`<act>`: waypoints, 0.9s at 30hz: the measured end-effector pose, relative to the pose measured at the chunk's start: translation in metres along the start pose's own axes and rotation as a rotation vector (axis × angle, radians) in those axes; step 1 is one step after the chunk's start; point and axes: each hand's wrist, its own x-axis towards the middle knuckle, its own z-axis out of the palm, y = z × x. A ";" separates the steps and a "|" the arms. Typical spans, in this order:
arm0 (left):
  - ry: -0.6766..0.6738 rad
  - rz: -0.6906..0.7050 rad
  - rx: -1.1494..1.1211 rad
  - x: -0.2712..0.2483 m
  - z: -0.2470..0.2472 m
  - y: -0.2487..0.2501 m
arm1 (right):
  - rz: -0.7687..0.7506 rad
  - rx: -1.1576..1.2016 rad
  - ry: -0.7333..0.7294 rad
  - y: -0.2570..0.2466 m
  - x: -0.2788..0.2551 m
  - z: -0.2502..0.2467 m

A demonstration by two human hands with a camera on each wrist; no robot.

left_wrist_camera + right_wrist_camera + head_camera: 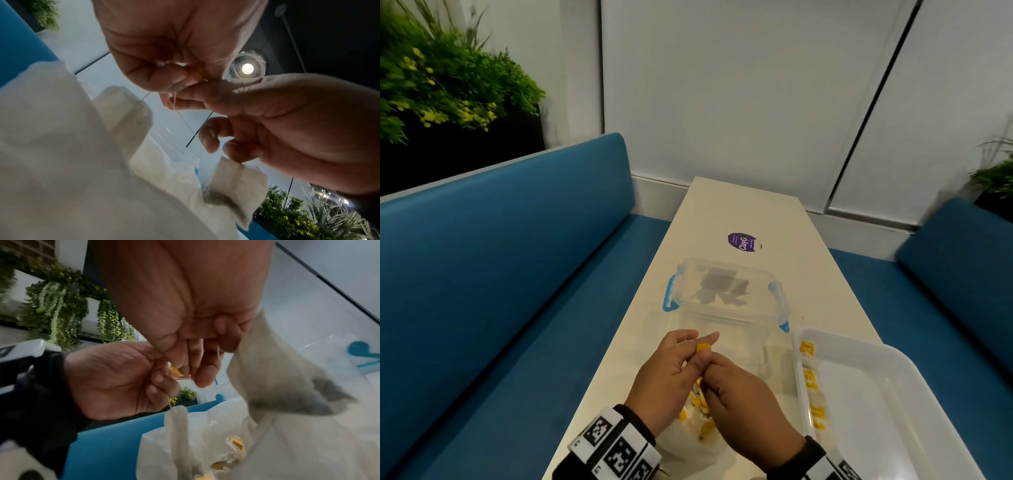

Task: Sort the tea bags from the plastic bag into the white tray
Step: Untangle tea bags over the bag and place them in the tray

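Over the plastic bag point(698, 431), where many tea bags point(697, 407) still wait, the left hand point(671, 373) pinches a yellow tag point(703, 347) and the right hand point(746, 407) pinches a hanging tea bag point(273, 373), while only one short row point(812, 387) lies along the white tray point(893, 411) edge.

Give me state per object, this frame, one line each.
left hand: pinches a yellow tag
right hand: grips a tea bag, which hangs free
plastic bag: open on the table, tea bags inside
white tray: tea bags lined along its left wall
clear container: lid on, latches not readable
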 end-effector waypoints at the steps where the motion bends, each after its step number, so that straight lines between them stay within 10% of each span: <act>1: 0.000 0.003 0.004 0.000 0.000 -0.001 | 0.009 -0.010 -0.001 -0.001 0.001 0.000; 12: 0.023 -0.069 -0.057 -0.003 -0.005 -0.008 | 0.057 -0.253 -0.007 0.003 -0.001 -0.001; 22: 0.056 -0.162 0.181 -0.003 -0.017 -0.011 | 0.223 0.236 0.170 0.016 -0.001 -0.037; 27: -0.094 -0.054 0.744 -0.006 -0.013 0.014 | 0.387 0.889 0.322 0.014 0.000 -0.070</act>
